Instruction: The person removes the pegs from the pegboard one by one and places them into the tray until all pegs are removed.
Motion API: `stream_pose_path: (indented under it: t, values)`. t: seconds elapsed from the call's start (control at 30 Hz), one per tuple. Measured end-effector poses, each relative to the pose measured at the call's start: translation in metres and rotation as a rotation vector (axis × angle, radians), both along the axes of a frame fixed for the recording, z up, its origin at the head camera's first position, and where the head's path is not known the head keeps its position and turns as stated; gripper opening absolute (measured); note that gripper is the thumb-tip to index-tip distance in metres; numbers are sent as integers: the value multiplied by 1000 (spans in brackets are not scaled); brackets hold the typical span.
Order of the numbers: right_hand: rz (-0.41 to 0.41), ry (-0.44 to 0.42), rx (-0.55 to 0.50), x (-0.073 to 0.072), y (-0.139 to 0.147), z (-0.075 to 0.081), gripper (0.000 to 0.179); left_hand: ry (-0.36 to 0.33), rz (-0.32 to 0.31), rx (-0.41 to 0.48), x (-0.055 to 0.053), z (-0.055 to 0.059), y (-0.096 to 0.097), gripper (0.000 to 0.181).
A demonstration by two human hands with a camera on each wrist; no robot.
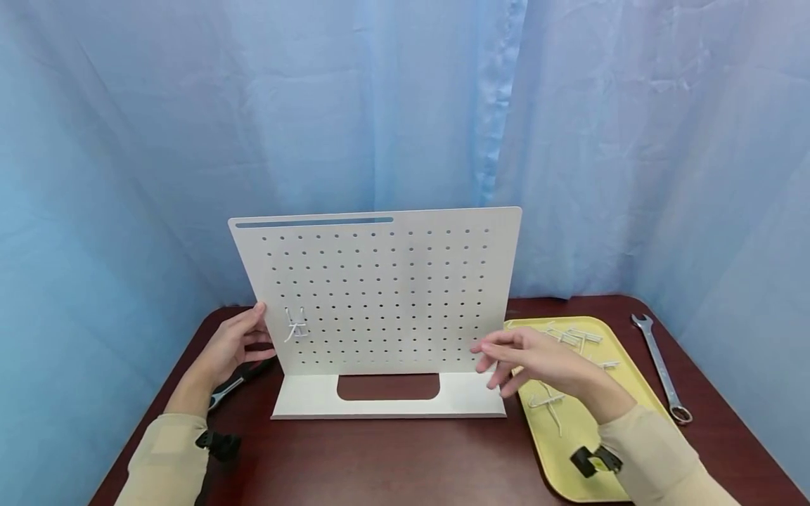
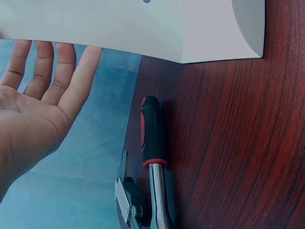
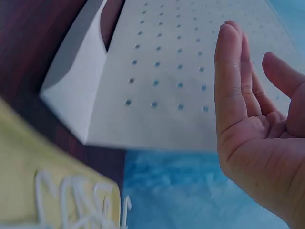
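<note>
A white pegboard (image 1: 380, 295) stands tilted on its flat base (image 1: 304, 404). Its left edge is held by my left hand (image 1: 230, 344), thumb at the front and fingers reaching behind; the left wrist view shows the fingertips hidden by the panel. One white wire hook (image 1: 296, 327) hangs in the holes at the board's lower left. My right hand (image 1: 531, 358) hovers at the lower right corner, between the board and a yellow tray (image 1: 538, 450). Its fingers are loosely bent with nothing in them; in the right wrist view the palm (image 3: 257, 148) faces the board.
Several white hooks (image 1: 549, 402) lie in the tray. Right of it rests a metal combination wrench (image 1: 661, 369). Left of the board lies a tool with a black and red handle (image 2: 153, 129) and metal shaft, beside another dark tool (image 2: 131, 202). Blue curtains (image 1: 380, 105) surround the table.
</note>
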State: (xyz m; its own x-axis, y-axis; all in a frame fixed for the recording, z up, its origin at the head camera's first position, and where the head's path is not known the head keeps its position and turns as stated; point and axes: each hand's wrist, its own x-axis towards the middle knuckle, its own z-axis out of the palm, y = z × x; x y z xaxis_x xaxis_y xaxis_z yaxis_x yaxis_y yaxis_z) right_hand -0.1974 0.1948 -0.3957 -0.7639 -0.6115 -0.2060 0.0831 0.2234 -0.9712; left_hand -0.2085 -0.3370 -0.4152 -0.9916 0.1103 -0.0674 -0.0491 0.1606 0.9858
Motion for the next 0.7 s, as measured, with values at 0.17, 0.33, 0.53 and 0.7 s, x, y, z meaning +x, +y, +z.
stream_pose_path:
  t: [0.17,0.33,0.53,0.7]
  values:
    - [7,-32,-100,-7,-38,5,53,-3,-1,3,-1,-1,0,45]
    - [20,-85,-215,-11,-74,9,56,-1,1,-1,-1,-1,0,45]
    - [52,-116,-283,-12,-116,9,58,12,-4,-1,-2,-2,-1,46]
    - [53,-161,-295,-12,-147,5,56,8,0,-1,-2,-2,0,46]
